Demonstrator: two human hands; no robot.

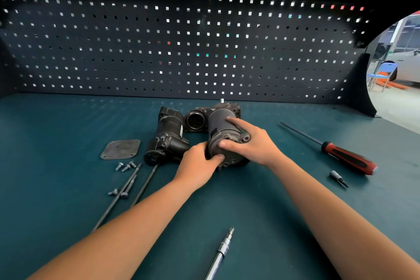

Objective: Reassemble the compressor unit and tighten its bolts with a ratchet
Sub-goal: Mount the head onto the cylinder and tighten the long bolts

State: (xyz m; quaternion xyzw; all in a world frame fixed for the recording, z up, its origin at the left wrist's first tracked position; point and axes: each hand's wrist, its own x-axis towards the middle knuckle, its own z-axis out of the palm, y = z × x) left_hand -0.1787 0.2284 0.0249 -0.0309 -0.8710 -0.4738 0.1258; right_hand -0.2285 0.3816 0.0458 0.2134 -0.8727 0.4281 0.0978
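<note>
**A:** What do we label first, at the largest scale?

**B:** The dark pegboard (181, 41) across the back. Below it we mark the green bench top (68, 125), on which everything lies.

**A:** And where do we find the task's thing?

**B:** At mid-bench, in pieces. The motor cylinder (219, 125) lies on its side, end cap toward us. Its far end is against the crankcase (229, 107), whose open bore (195, 120) shows just to the left. Left again lies a separate black housing (168, 136).

**A:** How do we describe the hands?

**B:** Both clamp the motor cylinder. The left hand (195, 166) takes the cap's left edge, with the thumb pressed on the cap face and the fingers curled round behind. The right hand (252, 143) grips from the right. Its index finger lies straight along the top, its thumb is on the cap face, and the other fingers wrap the side.

**A:** And the smaller items, in descending order?

**B:** The red-and-black screwdriver (347, 157) lies well apart to the right. The long bolts (144, 186) lie at left front. A chrome tool shaft (221, 254) lies between the forearms and runs out at the bottom edge. The cover plate (120, 149) is left of the black housing. The short bolts (126, 166) lie just in front of that plate. Last, a bit socket (338, 177) lies just beside the screwdriver's handle.
</note>
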